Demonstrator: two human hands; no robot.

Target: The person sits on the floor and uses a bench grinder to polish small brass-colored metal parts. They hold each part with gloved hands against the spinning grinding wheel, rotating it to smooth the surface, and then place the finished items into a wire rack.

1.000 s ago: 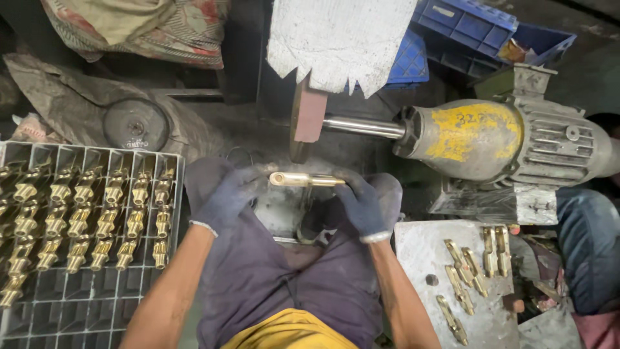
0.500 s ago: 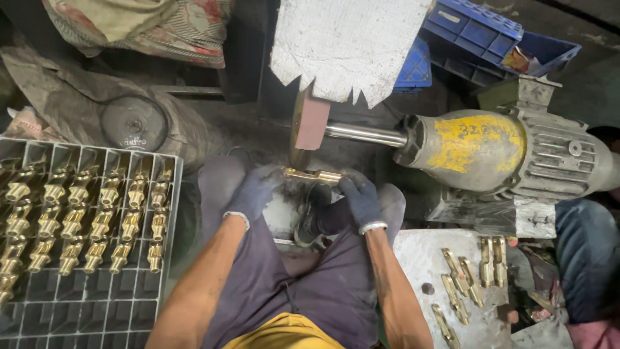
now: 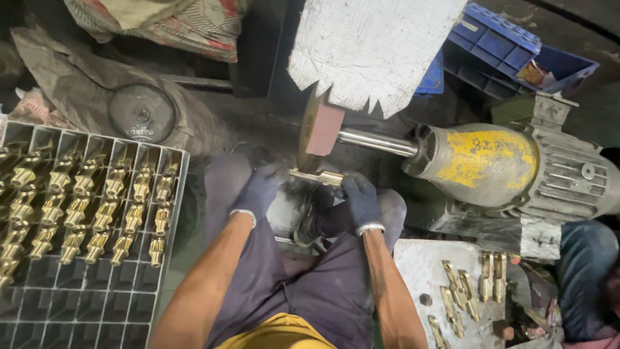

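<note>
1. Your left hand (image 3: 258, 192), in a dark glove, is clamped on the left end of a brass fitting (image 3: 316, 176).
2. Your right hand (image 3: 358, 200), gloved the same way, grips the fitting's right end, so the piece lies level between both hands.
3. The fitting sits pressed against the lower edge of the buffing wheel (image 3: 318, 129), just above your knees.
4. The wheel rides on a steel shaft (image 3: 378, 142) running to the yellow-topped motor (image 3: 510, 171) on your right.
5. On your left, a grey divided tray (image 3: 171, 223) holds rows of brass fittings standing in its compartments.
6. By your right knee, a grey slab (image 3: 413, 271) carries several loose brass pieces (image 3: 475, 284).
7. A blue crate (image 3: 510, 48) stands behind the motor.
</note>
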